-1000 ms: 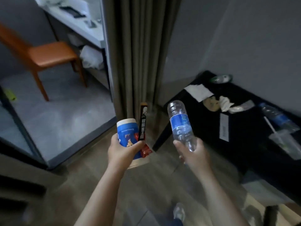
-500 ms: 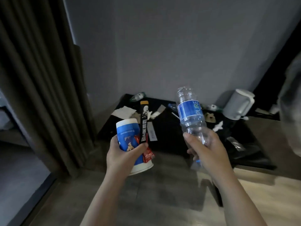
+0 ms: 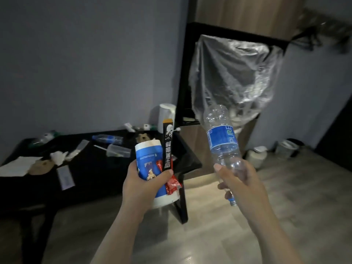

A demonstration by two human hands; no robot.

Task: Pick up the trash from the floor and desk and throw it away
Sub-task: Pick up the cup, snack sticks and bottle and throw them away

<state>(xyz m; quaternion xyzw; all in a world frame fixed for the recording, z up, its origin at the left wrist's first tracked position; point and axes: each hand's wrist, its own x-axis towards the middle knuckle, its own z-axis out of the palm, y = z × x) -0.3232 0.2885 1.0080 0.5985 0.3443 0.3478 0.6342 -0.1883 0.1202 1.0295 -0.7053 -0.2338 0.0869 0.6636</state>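
1. The left hand (image 3: 144, 187) is overloaded. Its fingers curl round a blue-and-white paper cup (image 3: 150, 168), while the thumb pins a black sachet (image 3: 167, 147) and a red wrapper (image 3: 172, 184) against the cup's wall. The wrapper pokes out below the thumb, so any easing of the grip could let it slide to the floor.
2. The right hand (image 3: 240, 180) grips a clear water bottle (image 3: 222, 138) near its neck, cap down and body tilted up and away. The thin plastic is held at its narrow end and could twist or slip during a swing or toss. It looks empty, though leftover drops cannot be ruled out.
3. Where the load should go is unclear. A clear plastic bag (image 3: 234, 73) hangs from a black frame beyond the desk's end, and its mouth cannot be seen. Small bins (image 3: 287, 148) sit on the floor near the right wall. A throw from here would likely miss either one.
4. More litter lies on the black desk (image 3: 99, 178): another bottle (image 3: 107, 139), a plastic cup (image 3: 118, 150) and a crumpled tissue (image 3: 58, 157). Reaching for these with both hands full would probably spill something.
5. The room is dim and the desk leg (image 3: 182, 206) stands close ahead, so a foot could catch it.
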